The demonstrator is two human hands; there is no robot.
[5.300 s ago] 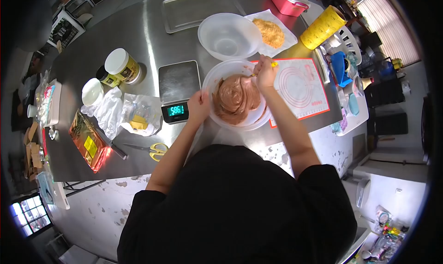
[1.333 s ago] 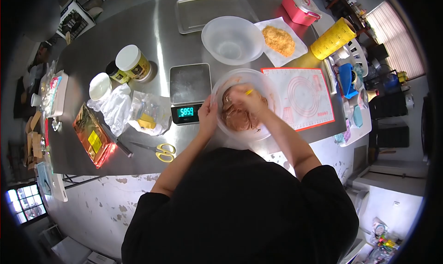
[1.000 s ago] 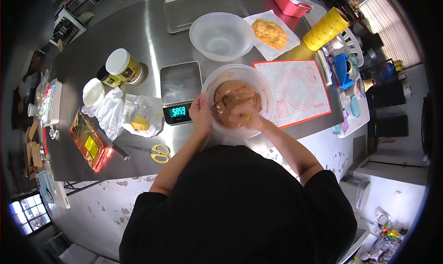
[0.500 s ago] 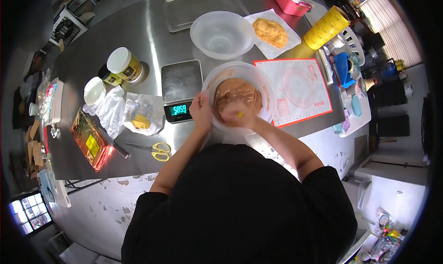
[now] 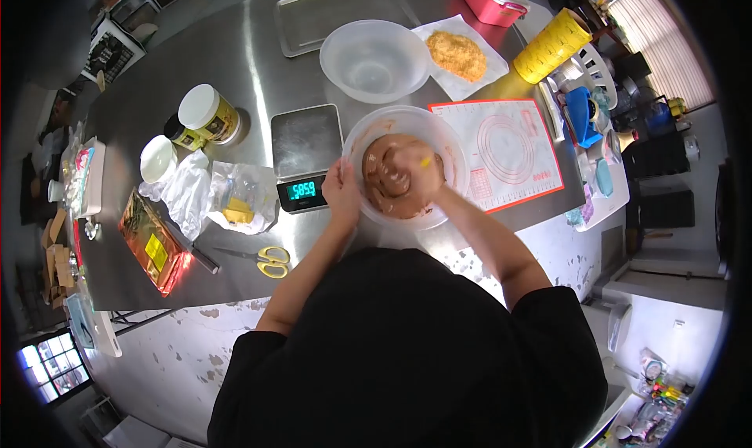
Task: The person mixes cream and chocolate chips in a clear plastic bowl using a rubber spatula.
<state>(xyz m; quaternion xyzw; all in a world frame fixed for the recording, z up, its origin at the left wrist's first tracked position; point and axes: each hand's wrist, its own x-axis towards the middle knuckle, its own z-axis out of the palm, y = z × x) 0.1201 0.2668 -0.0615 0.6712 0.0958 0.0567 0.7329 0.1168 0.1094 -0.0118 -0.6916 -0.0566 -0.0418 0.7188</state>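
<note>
A translucent plastic bowl (image 5: 453,146) holds thick brown chocolate-coloured batter (image 5: 384,154), some of it smeared up the inner wall. My left hand (image 5: 341,189) pinches the bowl's left rim, fingers outside it. Over the right part of the batter, my right hand (image 5: 425,178) is blurred by motion and closed around a mixing tool (image 5: 426,163), of which only a yellow end shows; the rest is hidden by the hand and batter. Left of the bowl lies a digital kitchen scale (image 5: 307,142) with a lit display.
Behind stand a second translucent bowl (image 5: 376,60), a metal tray (image 5: 345,9) and orange crumbs (image 5: 457,55) on white paper. A red-edged baking mat (image 5: 505,146) lies right. Left are tubs (image 5: 210,115), a plastic bag (image 5: 243,193), scissors (image 5: 272,261) and a shiny copper-coloured packet (image 5: 153,240).
My right hand has swept rightward and a little farther from me inside the bowl, and the batter's surface has new swirls. My left hand stays at the rim.
</note>
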